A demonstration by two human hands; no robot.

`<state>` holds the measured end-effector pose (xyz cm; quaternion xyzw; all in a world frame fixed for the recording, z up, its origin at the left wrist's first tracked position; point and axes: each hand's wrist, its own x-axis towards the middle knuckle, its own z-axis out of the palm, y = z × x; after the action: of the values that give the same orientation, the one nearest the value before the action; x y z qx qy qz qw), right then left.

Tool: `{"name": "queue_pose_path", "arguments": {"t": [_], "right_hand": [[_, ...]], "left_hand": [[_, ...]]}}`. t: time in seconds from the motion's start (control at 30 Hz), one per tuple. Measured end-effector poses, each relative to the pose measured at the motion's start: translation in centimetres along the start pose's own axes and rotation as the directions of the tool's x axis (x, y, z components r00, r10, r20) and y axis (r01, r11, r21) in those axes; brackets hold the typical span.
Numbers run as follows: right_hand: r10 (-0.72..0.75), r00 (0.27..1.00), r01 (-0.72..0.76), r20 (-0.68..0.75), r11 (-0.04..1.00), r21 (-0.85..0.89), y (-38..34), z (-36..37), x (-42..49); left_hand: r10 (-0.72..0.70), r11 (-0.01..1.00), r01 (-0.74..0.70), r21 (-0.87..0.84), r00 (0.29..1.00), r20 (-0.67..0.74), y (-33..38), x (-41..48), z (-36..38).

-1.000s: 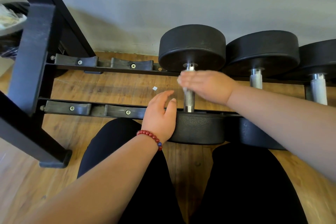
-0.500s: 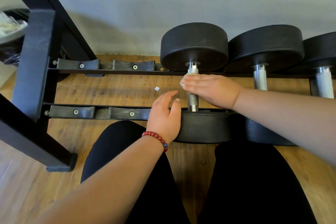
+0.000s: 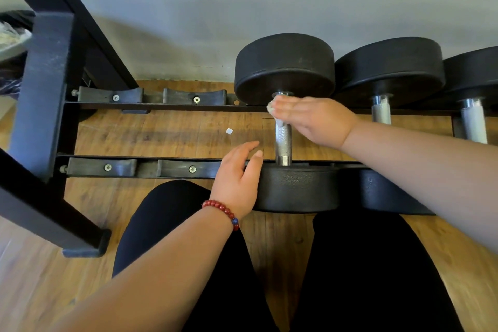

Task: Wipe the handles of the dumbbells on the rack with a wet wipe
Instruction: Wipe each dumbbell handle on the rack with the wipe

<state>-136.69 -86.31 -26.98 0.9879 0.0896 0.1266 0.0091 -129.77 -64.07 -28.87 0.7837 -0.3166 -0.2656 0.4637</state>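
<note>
Three black dumbbells lie side by side on a low black rack [image 3: 167, 107]. My right hand [image 3: 315, 118] lies across the far end of the leftmost dumbbell's knurled steel handle [image 3: 283, 143], holding a white wet wipe [image 3: 271, 109] against it. Only an edge of the wipe shows at my fingertips. My left hand [image 3: 237, 180] rests with relaxed fingers against the left side of that dumbbell's near weight head [image 3: 296, 188]. To the right sit the second handle [image 3: 380, 113] and the third handle [image 3: 473, 124], both untouched.
The rack's thick black upright and foot [image 3: 43, 94] stand at the left. Empty cradles [image 3: 175, 168] line both rails left of the dumbbells. A small white scrap [image 3: 229, 131] lies on the wood floor under the rack. A grey wall is just behind.
My right hand has slid along the handle towards the far weight head, and more of the steel handle shows below it. My left hand stays in place.
</note>
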Motion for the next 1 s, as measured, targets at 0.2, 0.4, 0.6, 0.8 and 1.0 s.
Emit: {"name": "queue_pose_path", "arguments": {"t": [0.2, 0.4, 0.6, 0.8, 1.0], "right_hand": [[-0.232, 0.961, 0.208, 0.152, 0.965, 0.162, -0.8, 0.3, -0.9], [-0.134, 0.986, 0.120, 0.095, 0.982, 0.143, -1.2, 0.3, -1.0], [-0.297, 0.927, 0.261, 0.229, 0.949, 0.176, 0.3, -0.8, -0.2], [-0.404, 0.879, 0.351, 0.254, 0.908, 0.230, -0.7, -0.2, -1.2], [-0.361, 0.908, 0.335, 0.212, 0.931, 0.149, 0.7, -0.4, 0.2]], "left_hand": [[0.023, 0.999, -0.024, -0.048, 1.000, -0.014, -0.1, 0.1, 0.1], [0.023, 0.995, -0.023, -0.096, 1.000, 0.007, -0.7, 0.3, -0.1], [0.020, 0.993, -0.020, -0.120, 1.000, 0.003, -0.9, 0.3, -0.1], [0.040, 0.990, -0.040, -0.138, 0.999, -0.009, -1.1, 0.4, 0.0], [0.031, 0.989, -0.032, -0.142, 0.999, -0.010, -1.1, 0.4, 0.1]]}}
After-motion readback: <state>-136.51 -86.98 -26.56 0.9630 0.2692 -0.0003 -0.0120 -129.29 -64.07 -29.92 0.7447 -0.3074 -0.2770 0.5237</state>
